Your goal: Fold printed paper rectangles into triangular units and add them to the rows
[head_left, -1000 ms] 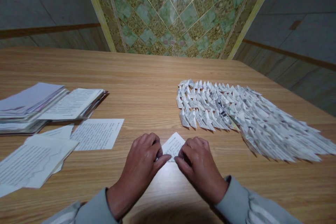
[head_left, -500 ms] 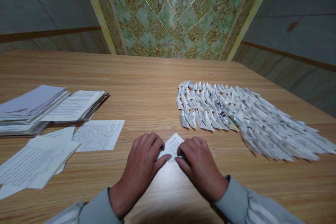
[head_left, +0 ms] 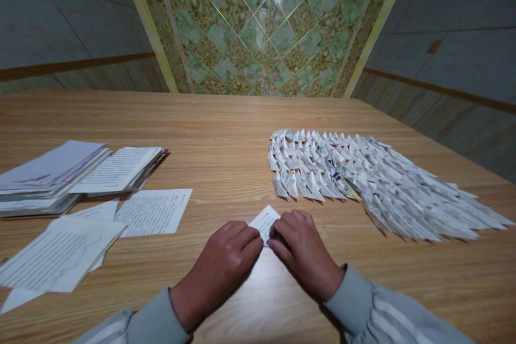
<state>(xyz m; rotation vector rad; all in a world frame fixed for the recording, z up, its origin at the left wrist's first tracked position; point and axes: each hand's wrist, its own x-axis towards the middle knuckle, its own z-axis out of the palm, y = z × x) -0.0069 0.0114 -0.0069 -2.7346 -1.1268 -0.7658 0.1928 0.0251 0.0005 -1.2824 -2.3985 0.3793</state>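
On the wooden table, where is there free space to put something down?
The table is bare along its far side and down the middle, between the stacked pages and the folded paper pieces. The left side, with loose sheets, is crowded; both hands press a small paper at the near edge.

A single head camera is looking forward and down from close above the left hand [head_left: 226,260] and right hand [head_left: 300,252], facing the far wall beyond them.
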